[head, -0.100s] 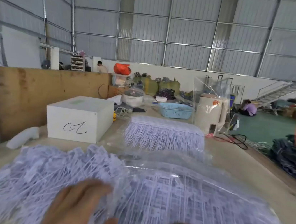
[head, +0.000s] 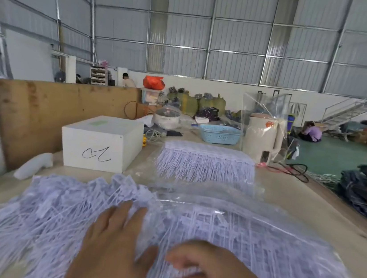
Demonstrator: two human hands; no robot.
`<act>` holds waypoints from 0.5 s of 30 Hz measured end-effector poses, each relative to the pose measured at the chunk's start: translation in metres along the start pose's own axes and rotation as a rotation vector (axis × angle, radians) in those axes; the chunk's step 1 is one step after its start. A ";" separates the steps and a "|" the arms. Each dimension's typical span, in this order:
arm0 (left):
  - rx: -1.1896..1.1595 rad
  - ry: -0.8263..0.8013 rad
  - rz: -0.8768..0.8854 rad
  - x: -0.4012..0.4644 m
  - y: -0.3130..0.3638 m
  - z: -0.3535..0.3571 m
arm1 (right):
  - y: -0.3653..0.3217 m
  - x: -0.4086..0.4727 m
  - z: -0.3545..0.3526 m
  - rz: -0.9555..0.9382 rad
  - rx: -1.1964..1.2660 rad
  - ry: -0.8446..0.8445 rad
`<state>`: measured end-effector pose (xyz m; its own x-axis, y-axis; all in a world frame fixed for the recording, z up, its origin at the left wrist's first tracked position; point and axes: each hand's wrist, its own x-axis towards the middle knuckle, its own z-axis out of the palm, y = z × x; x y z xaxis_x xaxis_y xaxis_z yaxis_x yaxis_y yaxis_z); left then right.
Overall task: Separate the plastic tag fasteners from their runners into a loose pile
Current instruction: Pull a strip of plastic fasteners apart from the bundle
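Fasteners (head: 258, 237) on their runners lie in a wide sheet at the near edge of the table (head: 309, 202), partly under clear plastic wrap (head: 193, 200), right of centre. Loose pile (head: 47, 212) of separated pieces sits just left of it, strands fanned toward the near-left corner.

Left hand (head: 113, 241) lies flat, fingers straight, pressing down at the seam between pile and sheet. Right hand (head: 213, 273) has fingers curled into the sheet's near edge, apparently pinching a row; blur hides the exact grip.

Progress, as a judgement: partway. The pile is sizeable, but the near sheet looks mostly intact and a second bundle (head: 207, 163) farther back looks untouched.

Room: white box (head: 102, 142) stands behind the pile, wooden board (head: 41, 115) walls off the left. Pile can spread left and toward the near edge only; strands already look close to the table's near-left edge, so spill risk there. Right side of table is bare up to its edge. Blue basket (head: 219, 134) and cream jug (head: 262, 137) are well apart at the back.
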<state>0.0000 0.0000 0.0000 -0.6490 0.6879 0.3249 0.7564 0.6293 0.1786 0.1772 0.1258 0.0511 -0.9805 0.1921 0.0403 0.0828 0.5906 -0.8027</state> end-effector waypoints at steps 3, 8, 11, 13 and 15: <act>0.136 -0.059 0.015 0.010 -0.006 0.026 | -0.001 0.033 0.035 -0.030 -0.214 0.084; 0.116 0.002 0.049 0.015 -0.033 0.027 | 0.013 0.058 0.056 -0.057 -0.761 -0.098; 0.087 0.030 0.040 0.022 -0.049 0.033 | 0.015 0.059 0.058 -0.057 -0.911 -0.144; 0.003 0.015 0.033 0.029 -0.053 0.031 | 0.018 0.057 0.056 -0.057 -0.923 -0.136; -0.055 -0.011 0.025 0.032 -0.058 0.026 | 0.019 0.055 0.053 -0.067 -0.919 -0.138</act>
<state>-0.0669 -0.0048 -0.0236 -0.6305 0.7074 0.3196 0.7756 0.5910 0.2219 0.1153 0.1061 0.0064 -0.9959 0.0755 -0.0488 0.0762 0.9970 -0.0130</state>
